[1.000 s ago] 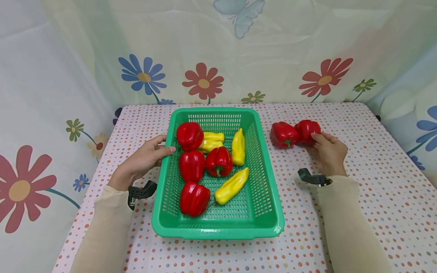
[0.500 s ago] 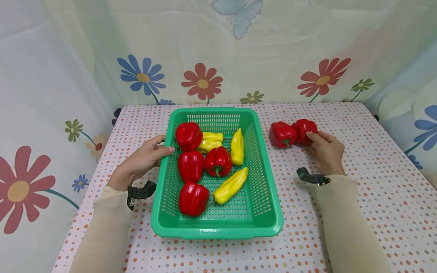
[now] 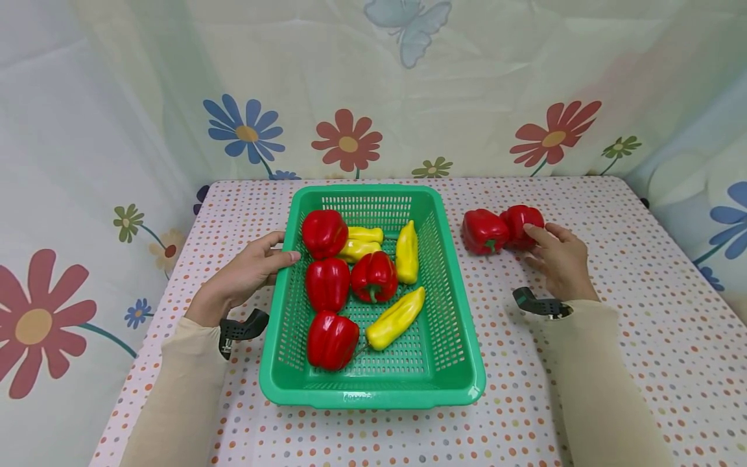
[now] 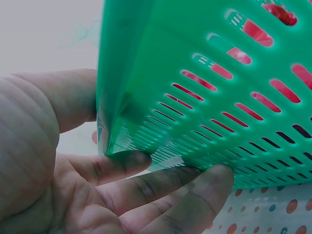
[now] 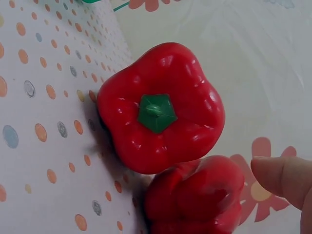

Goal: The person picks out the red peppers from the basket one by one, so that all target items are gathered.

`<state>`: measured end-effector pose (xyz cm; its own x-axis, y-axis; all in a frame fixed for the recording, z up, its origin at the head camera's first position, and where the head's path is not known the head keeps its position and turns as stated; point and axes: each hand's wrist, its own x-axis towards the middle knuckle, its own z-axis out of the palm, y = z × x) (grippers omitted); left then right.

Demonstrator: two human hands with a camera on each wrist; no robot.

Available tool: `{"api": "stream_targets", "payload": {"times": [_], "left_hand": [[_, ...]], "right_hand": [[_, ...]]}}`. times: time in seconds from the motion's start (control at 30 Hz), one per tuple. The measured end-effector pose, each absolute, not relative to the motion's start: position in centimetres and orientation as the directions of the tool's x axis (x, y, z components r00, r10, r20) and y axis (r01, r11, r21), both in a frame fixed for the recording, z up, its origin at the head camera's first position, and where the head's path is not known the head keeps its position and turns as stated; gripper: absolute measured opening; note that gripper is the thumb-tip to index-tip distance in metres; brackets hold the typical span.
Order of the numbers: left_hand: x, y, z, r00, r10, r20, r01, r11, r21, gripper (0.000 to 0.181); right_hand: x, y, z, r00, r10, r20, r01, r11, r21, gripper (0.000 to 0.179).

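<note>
Gripping green basket (image 3: pixel 403 397): left hand (image 3: pixel 242 271); spread loosely at a red pepper (image 3: pixel 517 224): right hand (image 3: pixel 565 263)

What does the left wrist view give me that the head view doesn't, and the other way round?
Only left wrist: the palm side of the left hand and its fingers along the slotted outer wall of the green basket.

Only head: four yellow peppers, and the right hand beside two red peppers outside the basket.

Both: the left hand at the basket, red peppers inside it (mere patches through slots at the wrist), and the dotted tablecloth.
</note>
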<state>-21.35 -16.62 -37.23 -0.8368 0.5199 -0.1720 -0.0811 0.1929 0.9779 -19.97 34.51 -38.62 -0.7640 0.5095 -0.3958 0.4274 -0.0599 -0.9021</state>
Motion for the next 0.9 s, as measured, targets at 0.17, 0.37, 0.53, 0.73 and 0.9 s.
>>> {"api": "stream_targets", "payload": {"times": [0.17, 0.37, 0.53, 0.73, 0.9], "left_hand": [[-21.3, -16.7, -37.2, -0.839, 0.517, -0.169, -0.078, 0.192, 0.978, 0.048], [-21.3, -16.8, -37.2, -0.838, 0.522, -0.158, -0.065, 0.192, 0.979, 0.050], [-21.4, -16.7, -37.3, -0.834, 0.529, -0.157, -0.064, 0.189, 0.980, 0.051], [-21.4, -16.7, -37.3, -0.839, 0.519, -0.162, -0.069, 0.194, 0.978, 0.050], [-21.4, -16.7, -37.4, -0.840, 0.516, -0.166, -0.073, 0.196, 0.978, 0.049]], "right_hand": [[-19.5, 34.1, -38.0, -0.816, 0.450, -0.363, 0.440, 0.077, -0.894, 0.094], [-18.9, 33.3, -36.6, -0.834, 0.470, -0.289, 0.419, 0.198, -0.886, 0.093], [-18.1, 32.0, -34.2, -0.873, 0.452, -0.185, 0.339, 0.290, -0.895, 0.090], [-17.7, 29.3, -31.3, -0.938, 0.344, -0.052, 0.178, 0.347, -0.921, 0.082], [-17.4, 26.3, -29.1, -0.980, 0.198, -0.002, 0.076, 0.369, -0.926, 0.078]]}}
